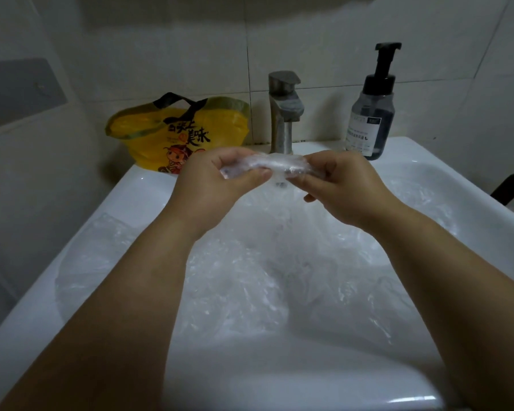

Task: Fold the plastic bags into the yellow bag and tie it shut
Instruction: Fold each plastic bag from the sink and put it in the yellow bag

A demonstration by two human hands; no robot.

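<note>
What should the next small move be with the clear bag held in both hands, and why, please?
Likely carry the folded clear bag to the yellow bag behind and tuck it in: the left hand and right hand pinch it, already rolled compact.

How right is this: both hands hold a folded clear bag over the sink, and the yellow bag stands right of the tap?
Not quite: the head view shows the yellow bag left of the tap. The rest is right.
</note>
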